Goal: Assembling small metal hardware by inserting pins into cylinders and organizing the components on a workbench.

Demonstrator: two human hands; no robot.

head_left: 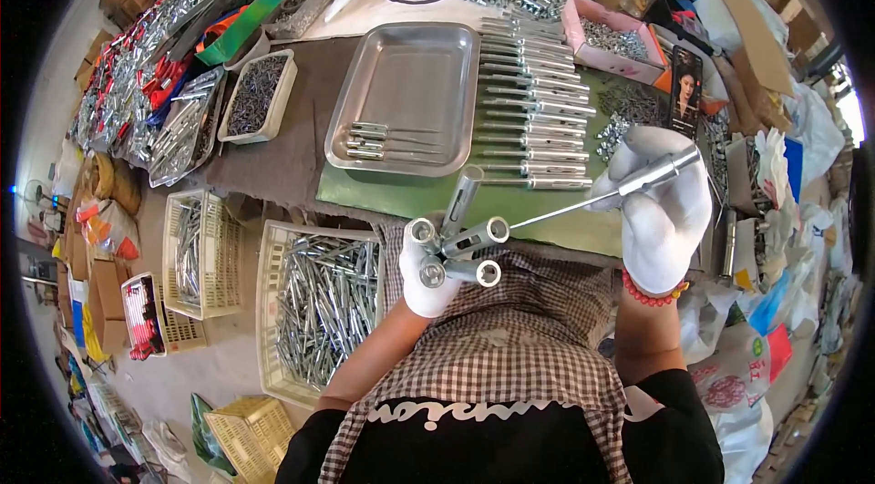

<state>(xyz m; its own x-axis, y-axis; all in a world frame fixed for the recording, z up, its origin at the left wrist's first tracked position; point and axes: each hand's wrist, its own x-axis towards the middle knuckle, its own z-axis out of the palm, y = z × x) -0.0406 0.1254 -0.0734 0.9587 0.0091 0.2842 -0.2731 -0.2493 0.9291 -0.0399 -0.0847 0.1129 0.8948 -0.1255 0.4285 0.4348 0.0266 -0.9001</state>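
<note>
My gloved left hand (pixel 423 291) is closed around a bunch of several shiny metal tubes (pixel 462 201), which fan out with their open round ends showing. At least one tube has a slot in its side. In my gloved right hand (pixel 663 224), the fingers pinch a silver rod with a thick cylindrical end (pixel 649 176). Its thin shaft slants down to the left, the tip at or close to the mouth of one tube. Beyond my hands, a metal tray (pixel 401 51) holds several similar thin-shafted rods (pixel 369 130) at its near end.
Right of the tray, a row of metal rods (pixel 547 124) lies on the green table top (pixel 383 199). A pink box (pixel 570 24) of small parts and a phone (pixel 685 87) stand beyond. At lower left are a crate (pixel 270 302) of metal pieces and a smaller basket (pixel 223 256).
</note>
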